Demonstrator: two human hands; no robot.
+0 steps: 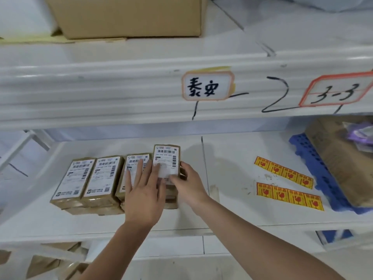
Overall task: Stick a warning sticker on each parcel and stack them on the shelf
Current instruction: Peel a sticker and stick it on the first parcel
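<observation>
Orange-edged tag (207, 85) on the shelf edge (101, 93) reads "泰安"; red-edged tag (339, 90) reads "3-3", struck through; handwritten "1-2" (278, 98) on the edge itself; parcel (166, 158) labels show barcodes, print illegible.

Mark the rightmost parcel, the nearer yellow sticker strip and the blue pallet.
rightmost parcel (166, 156): head view, on its white shipping label.
nearer yellow sticker strip (289, 196): head view, middle of the strip.
blue pallet (323, 178): head view, bare left edge.
</observation>
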